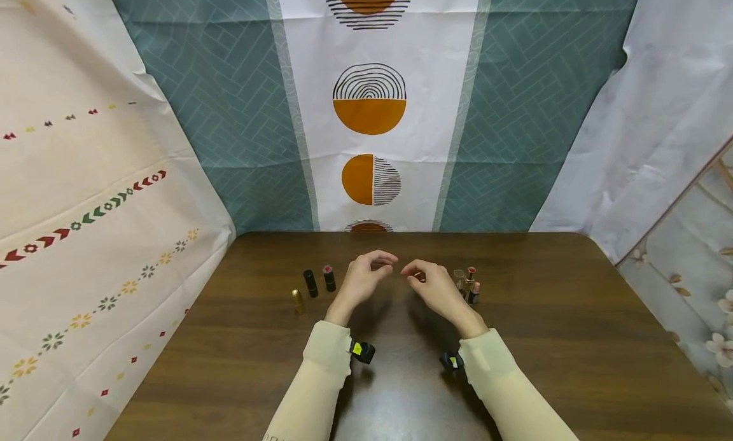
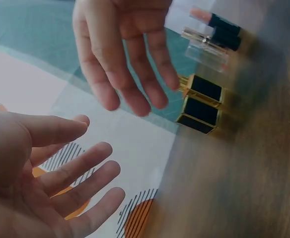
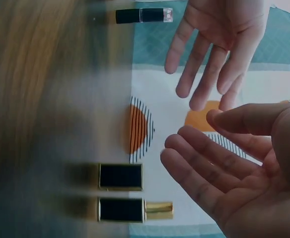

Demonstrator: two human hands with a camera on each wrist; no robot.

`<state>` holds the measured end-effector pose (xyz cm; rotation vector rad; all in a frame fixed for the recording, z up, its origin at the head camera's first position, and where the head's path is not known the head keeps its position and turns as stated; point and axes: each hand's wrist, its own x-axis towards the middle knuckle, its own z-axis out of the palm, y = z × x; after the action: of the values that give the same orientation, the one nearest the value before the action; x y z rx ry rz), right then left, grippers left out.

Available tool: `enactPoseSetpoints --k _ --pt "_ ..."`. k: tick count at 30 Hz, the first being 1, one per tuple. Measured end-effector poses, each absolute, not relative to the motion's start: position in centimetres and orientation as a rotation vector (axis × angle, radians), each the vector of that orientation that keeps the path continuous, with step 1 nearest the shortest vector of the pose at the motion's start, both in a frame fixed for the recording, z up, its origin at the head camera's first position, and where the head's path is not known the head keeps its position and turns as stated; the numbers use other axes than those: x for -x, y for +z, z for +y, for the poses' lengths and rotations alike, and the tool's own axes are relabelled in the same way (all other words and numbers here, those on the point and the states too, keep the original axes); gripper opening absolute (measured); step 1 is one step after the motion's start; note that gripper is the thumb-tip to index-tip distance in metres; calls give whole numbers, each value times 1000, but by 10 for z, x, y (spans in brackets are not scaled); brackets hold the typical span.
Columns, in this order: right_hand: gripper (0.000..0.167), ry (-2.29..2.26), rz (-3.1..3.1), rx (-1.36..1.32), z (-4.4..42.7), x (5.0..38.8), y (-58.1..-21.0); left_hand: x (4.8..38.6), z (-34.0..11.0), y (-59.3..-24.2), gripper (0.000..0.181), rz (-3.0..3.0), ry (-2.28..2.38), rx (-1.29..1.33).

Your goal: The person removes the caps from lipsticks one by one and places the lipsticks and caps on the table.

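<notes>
My left hand (image 1: 366,279) and right hand (image 1: 432,288) hover over the middle of the table, fingertips facing each other and apart. Their fingers are loosely bent with nothing between them, as the left hand (image 2: 60,183) in the left wrist view and the right hand (image 3: 234,183) in the right wrist view show. Behind the right hand stand a black, gold-edged lipstick base (image 3: 121,209) with a gold neck and a matching cap (image 3: 120,177). Left of the left hand are a gold tube (image 1: 298,301), a dark tube (image 1: 310,283) and a black lipstick (image 1: 329,279) with a reddish top.
Right of the right hand, a clear cap (image 1: 459,278), a gold lipstick (image 1: 471,275) and a pink-tipped black lipstick (image 1: 474,293) stand close together. The brown wooden table (image 1: 229,364) ends at a patterned cloth backdrop (image 1: 372,135).
</notes>
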<state>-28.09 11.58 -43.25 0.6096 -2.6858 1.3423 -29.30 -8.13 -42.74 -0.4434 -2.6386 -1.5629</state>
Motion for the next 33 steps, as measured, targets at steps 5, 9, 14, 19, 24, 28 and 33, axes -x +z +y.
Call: enactPoseSetpoints --k 5,9,14,19,24,28,33 --pt "15 1434 -2687 -669 105 283 -435 289 -88 -422 19 -2636 -1437 403" --pt "17 1516 -2696 -692 98 284 -438 285 -92 -416 19 -2631 -1288 366" --pt "19 1531 -2715 -705 88 284 -442 285 -105 -414 19 -2590 -1187 258" --pt "19 1530 -2723 -713 80 285 -446 286 -120 -414 19 -2550 -1128 138" --pt "21 1565 -2720 -733 77 284 -447 289 -129 -414 22 -2578 -1098 63" --pt "23 1594 -2709 -757 74 285 -447 291 -133 -418 24 -2631 -1068 15" --pt "23 1595 -2720 -765 72 284 -447 292 -136 -423 27 -2675 -1053 -2"
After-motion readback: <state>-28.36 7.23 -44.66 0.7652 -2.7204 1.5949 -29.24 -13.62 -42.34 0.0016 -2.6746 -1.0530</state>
